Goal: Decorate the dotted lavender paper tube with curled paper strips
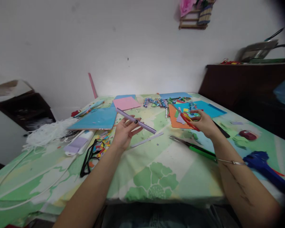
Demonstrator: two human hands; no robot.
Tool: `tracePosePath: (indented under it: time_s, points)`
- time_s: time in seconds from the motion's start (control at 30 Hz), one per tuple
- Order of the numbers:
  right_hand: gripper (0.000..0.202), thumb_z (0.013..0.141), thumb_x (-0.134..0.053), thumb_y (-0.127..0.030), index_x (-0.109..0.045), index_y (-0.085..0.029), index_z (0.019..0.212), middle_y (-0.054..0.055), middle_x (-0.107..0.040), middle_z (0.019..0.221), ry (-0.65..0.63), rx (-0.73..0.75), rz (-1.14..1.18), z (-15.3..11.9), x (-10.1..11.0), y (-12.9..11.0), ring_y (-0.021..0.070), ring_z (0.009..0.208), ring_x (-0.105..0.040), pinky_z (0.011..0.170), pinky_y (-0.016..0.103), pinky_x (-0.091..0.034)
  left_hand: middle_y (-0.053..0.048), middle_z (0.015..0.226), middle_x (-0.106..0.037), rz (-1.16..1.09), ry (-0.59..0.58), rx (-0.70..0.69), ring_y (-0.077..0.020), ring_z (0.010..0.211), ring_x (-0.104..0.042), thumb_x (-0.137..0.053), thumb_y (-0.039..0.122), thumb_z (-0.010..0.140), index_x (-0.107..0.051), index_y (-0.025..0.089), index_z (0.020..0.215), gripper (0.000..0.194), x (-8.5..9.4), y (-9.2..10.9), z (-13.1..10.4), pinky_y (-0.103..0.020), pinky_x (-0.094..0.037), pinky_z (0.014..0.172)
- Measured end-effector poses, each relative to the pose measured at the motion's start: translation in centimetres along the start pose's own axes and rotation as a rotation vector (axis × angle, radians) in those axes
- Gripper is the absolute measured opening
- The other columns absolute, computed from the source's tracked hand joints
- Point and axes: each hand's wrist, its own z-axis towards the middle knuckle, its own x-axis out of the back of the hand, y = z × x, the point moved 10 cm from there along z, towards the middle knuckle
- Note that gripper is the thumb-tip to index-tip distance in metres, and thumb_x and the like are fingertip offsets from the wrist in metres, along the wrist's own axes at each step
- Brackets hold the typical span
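Left hand point(123, 133) clamped on a lilac roll point(147, 127) — right hand point(206, 124) clamped on red-handled scissors point(184, 117).

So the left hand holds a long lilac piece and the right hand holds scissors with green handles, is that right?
Not quite: the head view shows that the scissors in the right hand have red and yellow handles. The left hand does hold the long lilac piece.
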Motion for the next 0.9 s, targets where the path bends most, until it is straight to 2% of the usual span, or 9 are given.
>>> tracePosePath:
  time_s: [0.1,0.2,0.27,0.37,0.43,0.53,0.77,0.9]
  points:
    - [0.074,0.062,-0.071,-0.035,-0.043,-0.024,0.130,0.004,-0.063,0.087,-0.135,0.050,0.277,-1.8,-2.5,-3.4,0.0160,0.067,-0.062,0.058,0.027,-0.049,-0.004,0.091,-0.069,-0.033,0.041,-0.045,-0.0157,0.082,-0.066,-0.072,0.010,0.066,-0.057,0.016,0.086,0.026,0.9,0.7,0.4,-0.034,-0.056,0.073]
    - [0.071,0.064,-0.071,-0.034,-0.046,-0.026,0.130,0.004,-0.061,0.095,-0.363,0.192,0.302,-4.6,-6.2,-7.3,0.0149,0.072,-0.060,0.066,0.028,-0.050,-0.002,0.090,-0.069,-0.046,0.101,-0.092,-0.0125,0.075,-0.065,-0.070,0.013,0.068,-0.057,0.017,0.087,0.023,2.2,1.5,0.8,-0.030,-0.056,0.069]
    - [0.062,0.068,-0.068,-0.037,-0.050,-0.026,0.126,0.006,-0.060,0.103,-0.378,0.290,0.229,-6.0,-7.4,-8.9,0.0148,0.072,-0.058,0.064,0.028,-0.050,0.000,0.088,-0.069,-0.057,0.138,-0.134,-0.0117,0.073,-0.065,-0.069,0.013,0.068,-0.057,0.019,0.088,0.024,3.0,2.2,1.0,-0.029,-0.056,0.068]
    - [0.058,0.063,-0.072,-0.039,-0.057,-0.022,0.116,0.005,-0.060,0.089,-0.267,0.463,0.008,-7.3,-7.9,-10.5,0.0148,0.066,-0.052,0.058,0.028,-0.046,0.002,0.084,-0.068,-0.090,0.167,-0.181,-0.0117,0.074,-0.065,-0.069,0.012,0.068,-0.057,0.021,0.090,0.027,3.7,3.0,1.1,-0.030,-0.055,0.070]
    - [0.056,0.060,-0.074,-0.040,-0.061,-0.019,0.111,0.002,-0.057,0.075,-0.241,0.542,-0.126,-7.9,-8.4,-10.9,0.0140,0.061,-0.048,0.055,0.027,-0.042,0.004,0.080,-0.066,-0.107,0.165,-0.196,-0.0111,0.075,-0.064,-0.068,0.011,0.068,-0.058,0.022,0.092,0.029,3.8,3.3,1.1,-0.030,-0.055,0.072]
    - [0.051,0.062,-0.073,-0.039,-0.065,-0.017,0.108,0.000,-0.052,0.065,-0.267,0.579,-0.165,-8.3,-9.1,-11.1,0.0121,0.056,-0.045,0.052,0.025,-0.038,0.004,0.078,-0.064,-0.090,0.145,-0.203,-0.0104,0.075,-0.064,-0.068,0.012,0.068,-0.059,0.024,0.092,0.028,3.6,3.6,0.9,-0.029,-0.054,0.075]
    - [0.063,0.057,-0.077,-0.050,-0.066,-0.018,0.110,0.001,-0.055,0.069,-0.290,0.627,-0.143,-8.9,-9.8,-11.4,0.0089,0.051,-0.040,0.049,0.023,-0.035,0.004,0.080,-0.064,-0.034,0.134,-0.212,-0.0108,0.077,-0.064,-0.069,0.014,0.067,-0.061,0.026,0.094,0.030,3.3,3.9,0.7,-0.028,-0.054,0.075]
    - [0.062,0.058,-0.077,-0.049,-0.067,-0.016,0.109,0.000,-0.053,0.065,-0.299,0.631,-0.150,-8.9,-9.9,-11.4,0.0087,0.051,-0.040,0.049,0.023,-0.034,0.003,0.082,-0.065,-0.040,0.130,-0.183,-0.0109,0.076,-0.063,-0.067,0.012,0.067,-0.063,0.025,0.095,0.032,3.2,3.8,0.7,-0.025,-0.054,0.071]
